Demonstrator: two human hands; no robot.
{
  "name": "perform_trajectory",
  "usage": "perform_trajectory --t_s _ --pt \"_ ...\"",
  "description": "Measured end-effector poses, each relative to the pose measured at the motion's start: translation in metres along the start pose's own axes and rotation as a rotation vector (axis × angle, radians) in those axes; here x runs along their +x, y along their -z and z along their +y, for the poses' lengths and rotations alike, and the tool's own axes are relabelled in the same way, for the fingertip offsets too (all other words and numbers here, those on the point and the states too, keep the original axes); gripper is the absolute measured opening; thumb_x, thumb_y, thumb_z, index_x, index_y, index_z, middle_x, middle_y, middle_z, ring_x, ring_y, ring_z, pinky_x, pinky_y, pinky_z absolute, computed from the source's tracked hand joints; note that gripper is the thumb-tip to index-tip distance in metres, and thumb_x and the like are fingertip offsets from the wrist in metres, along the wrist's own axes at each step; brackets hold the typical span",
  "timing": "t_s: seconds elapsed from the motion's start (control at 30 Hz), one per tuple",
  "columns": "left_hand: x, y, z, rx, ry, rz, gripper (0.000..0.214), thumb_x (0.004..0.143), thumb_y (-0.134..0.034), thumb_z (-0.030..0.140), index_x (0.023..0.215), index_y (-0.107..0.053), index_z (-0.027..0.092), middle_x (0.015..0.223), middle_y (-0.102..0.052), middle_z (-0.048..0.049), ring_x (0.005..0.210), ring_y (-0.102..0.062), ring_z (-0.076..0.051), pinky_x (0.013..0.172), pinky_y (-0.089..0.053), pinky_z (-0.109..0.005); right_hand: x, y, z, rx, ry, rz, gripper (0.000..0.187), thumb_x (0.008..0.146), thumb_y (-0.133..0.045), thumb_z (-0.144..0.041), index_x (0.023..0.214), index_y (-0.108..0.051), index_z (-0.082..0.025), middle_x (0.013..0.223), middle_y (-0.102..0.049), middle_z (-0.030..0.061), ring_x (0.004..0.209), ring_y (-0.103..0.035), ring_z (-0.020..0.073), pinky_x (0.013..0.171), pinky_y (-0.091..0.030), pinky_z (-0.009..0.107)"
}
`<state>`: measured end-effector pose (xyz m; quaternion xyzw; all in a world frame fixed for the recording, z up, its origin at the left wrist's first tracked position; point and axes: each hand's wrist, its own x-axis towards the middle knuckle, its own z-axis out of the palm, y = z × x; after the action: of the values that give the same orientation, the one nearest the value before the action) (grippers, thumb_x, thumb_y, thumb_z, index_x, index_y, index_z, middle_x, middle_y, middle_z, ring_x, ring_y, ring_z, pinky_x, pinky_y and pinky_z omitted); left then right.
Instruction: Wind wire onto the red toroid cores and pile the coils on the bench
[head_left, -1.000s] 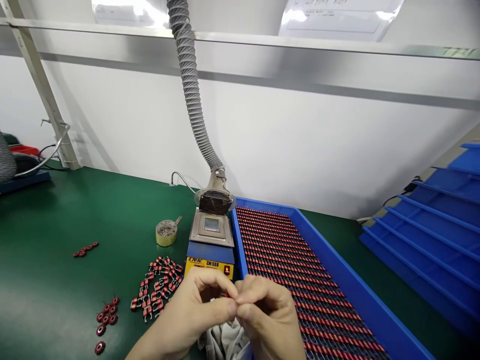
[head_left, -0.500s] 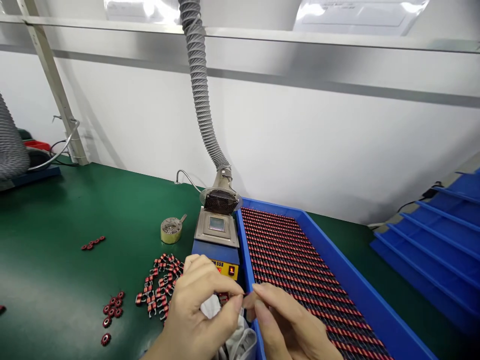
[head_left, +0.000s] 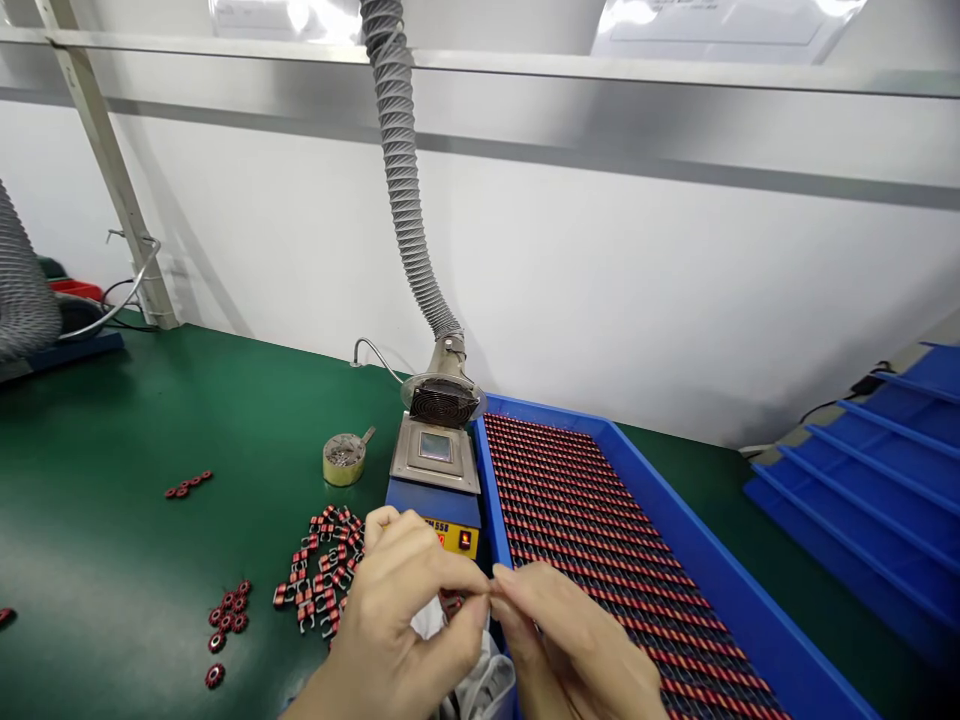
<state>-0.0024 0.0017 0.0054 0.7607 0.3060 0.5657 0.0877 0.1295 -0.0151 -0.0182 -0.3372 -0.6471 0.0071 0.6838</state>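
Note:
My left hand [head_left: 405, 610] and my right hand [head_left: 570, 640] meet low in the middle of the view, fingertips almost touching. Between them a small red-wound coil [head_left: 451, 604] shows below my left fingers, with a thin wire lead running towards the fingertips. Under my hands lies a crumpled white cloth [head_left: 484, 680]. To the left of my left hand is a loose heap of red coils with metal leads [head_left: 321, 575]. Just right of my right hand is a blue tray [head_left: 697, 530], packed with rows of coils.
A blue-and-yellow solder pot [head_left: 435, 480] stands behind my hands under a grey ribbed fume hose [head_left: 401, 170]. A small solder tin [head_left: 344, 459] and several red ring cores [head_left: 225, 615] lie on the green mat [head_left: 150, 430]. Stacked blue trays [head_left: 847, 500] stand at right.
My hands have parted slightly from their earlier pinch and moved a little to the right, and my right fingers have risen towards the lead. The view has tilted slightly.

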Motion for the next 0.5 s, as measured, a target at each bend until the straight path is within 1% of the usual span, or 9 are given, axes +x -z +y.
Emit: perform_trajectory --t_s 0.07,0.13,0.17,0.27,0.3,0.37,0.4,0.43,0.5 --pt "-0.003 0.001 -0.001 0.084 -0.035 -0.059 0.02 0.083 -0.054 0.003 0.077 -0.059 0.022 0.059 -0.056 0.0058 0.058 -0.051 -0.012 0.066 -0.033 -0.032 0.001 0.003 0.0 -0.032 0.052 -0.052 0.045 0.081 -0.061 0.005 0.107 -0.073 -0.03 0.072 -0.073 -0.0006 0.058 -0.066 0.0192 0.056 -0.052 0.031" --pt "-0.006 0.001 -0.002 0.188 -0.097 -0.06 0.021 0.084 -0.054 0.003 0.079 -0.061 0.023 0.059 -0.055 0.0059 0.059 -0.049 -0.013 0.069 -0.03 -0.034 0.002 0.007 -0.001 -0.017 -0.031 -0.121 0.024 0.086 -0.059 -0.003 0.089 -0.07 -0.025 0.068 -0.068 0.0004 0.056 -0.061 0.0178 0.054 -0.048 0.03" --pt "-0.008 0.0 -0.003 0.233 -0.129 -0.041 0.021 0.084 -0.055 0.003 0.081 -0.062 0.023 0.058 -0.055 0.0061 0.059 -0.048 -0.013 0.07 -0.029 -0.035 0.002 0.009 -0.001 0.034 -0.145 -0.16 0.018 0.09 -0.058 -0.01 0.081 -0.066 -0.023 0.064 -0.063 0.0001 0.054 -0.058 0.0166 0.052 -0.045 0.029" --pt "-0.011 0.0 -0.004 0.301 -0.18 0.007 0.02 0.082 -0.057 0.003 0.084 -0.063 0.022 0.056 -0.054 0.0069 0.058 -0.045 -0.013 0.071 -0.026 -0.037 0.004 0.013 -0.001 0.379 -0.567 -0.252 0.036 0.1 -0.051 -0.032 0.067 -0.058 -0.021 0.055 -0.055 -0.001 0.049 -0.052 0.0151 0.048 -0.044 0.026" --pt "-0.01 0.001 -0.004 0.298 -0.179 0.006 0.021 0.082 -0.058 0.002 0.083 -0.062 0.022 0.056 -0.053 0.0071 0.058 -0.046 -0.013 0.071 -0.025 -0.037 0.005 0.014 -0.001 0.482 -0.617 -0.251 0.038 0.101 -0.051 -0.036 0.067 -0.06 -0.021 0.055 -0.056 -0.0008 0.05 -0.054 0.0153 0.048 -0.045 0.026" --pt "-0.008 0.002 -0.004 0.253 -0.143 -0.021 0.022 0.082 -0.058 0.001 0.082 -0.061 0.023 0.058 -0.054 0.0069 0.062 -0.05 -0.014 0.071 -0.026 -0.036 0.006 0.015 0.0 0.523 -0.516 -0.187 0.027 0.099 -0.056 -0.034 0.079 -0.07 -0.023 0.059 -0.063 0.0003 0.054 -0.059 0.0165 0.053 -0.049 0.027" --pt "-0.007 0.004 -0.003 0.22 -0.111 -0.037 0.022 0.082 -0.057 0.001 0.08 -0.06 0.023 0.059 -0.055 0.0066 0.064 -0.052 -0.014 0.071 -0.027 -0.036 0.006 0.015 0.001 0.455 -0.401 -0.154 0.015 0.097 -0.061 -0.028 0.089 -0.074 -0.024 0.064 -0.068 0.001 0.058 -0.062 0.0173 0.056 -0.051 0.028" --pt "-0.005 0.005 -0.002 0.188 -0.071 -0.049 0.021 0.084 -0.056 0.003 0.079 -0.059 0.023 0.059 -0.056 0.0062 0.065 -0.053 -0.015 0.071 -0.028 -0.035 0.006 0.015 0.001 0.361 -0.281 -0.134 0.013 0.093 -0.066 -0.02 0.099 -0.076 -0.026 0.07 -0.071 0.0014 0.061 -0.064 0.0181 0.059 -0.052 0.029" --pt "-0.003 0.006 -0.001 0.142 0.0 -0.068 0.021 0.086 -0.053 0.005 0.078 -0.059 0.023 0.06 -0.058 0.0052 0.066 -0.054 -0.015 0.07 -0.03 -0.035 0.005 0.013 0.003 0.178 -0.08 -0.129 0.037 0.085 -0.068 -0.003 0.111 -0.074 -0.028 0.076 -0.074 0.0014 0.066 -0.067 0.02 0.061 -0.054 0.032"
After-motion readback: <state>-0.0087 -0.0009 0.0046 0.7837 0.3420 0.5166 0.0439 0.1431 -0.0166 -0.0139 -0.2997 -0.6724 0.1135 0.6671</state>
